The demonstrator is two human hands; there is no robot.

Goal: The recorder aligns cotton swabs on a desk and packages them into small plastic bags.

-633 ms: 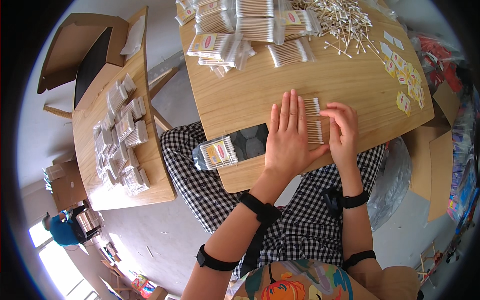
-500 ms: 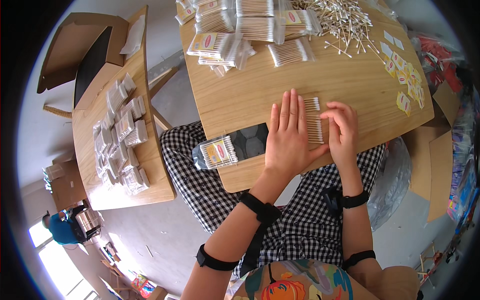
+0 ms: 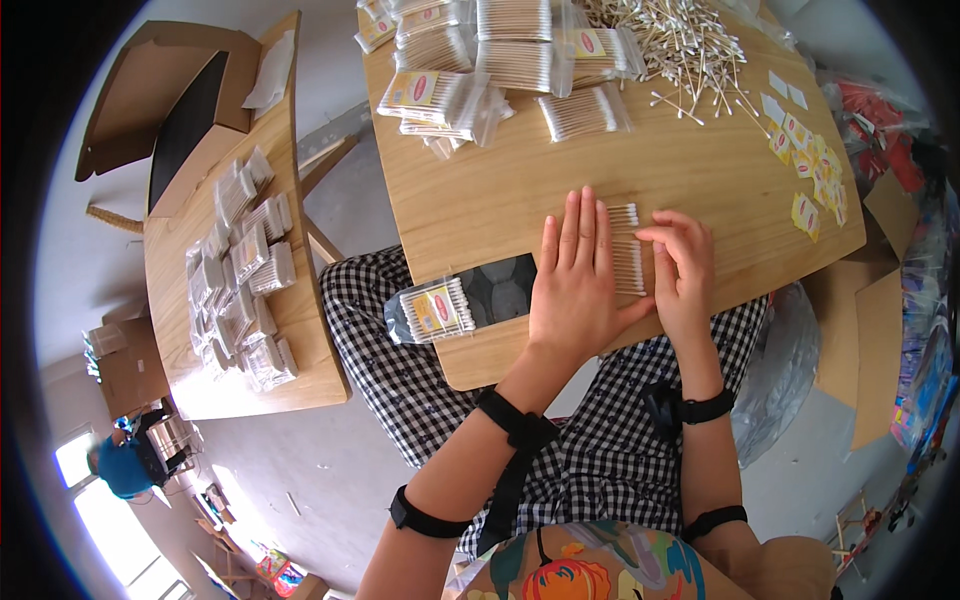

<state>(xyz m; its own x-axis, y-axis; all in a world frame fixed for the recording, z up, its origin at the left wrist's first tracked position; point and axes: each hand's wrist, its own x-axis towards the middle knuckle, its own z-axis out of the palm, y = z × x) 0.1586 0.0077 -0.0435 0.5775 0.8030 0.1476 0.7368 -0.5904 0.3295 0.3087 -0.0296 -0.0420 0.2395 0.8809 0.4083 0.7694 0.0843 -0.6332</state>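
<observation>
Head view: the left hand (image 3: pixel 575 290) is laid flat, fingers straight and unclasped, over a row of cotton swabs (image 3: pixel 627 268) on the wooden table (image 3: pixel 470 200), whose right-hand tips are left exposed. The right hand (image 3: pixel 683 265) is held curled beside those tips; whether anything is pinched cannot be told. Leftward, a labelled swab packet (image 3: pixel 437 310) is placed by a dark mat (image 3: pixel 502 291). Farther out, filled bags (image 3: pixel 515 62) are piled beside loose swabs (image 3: pixel 690 50), and yellow cards (image 3: pixel 822 180) are scattered rightward.
</observation>
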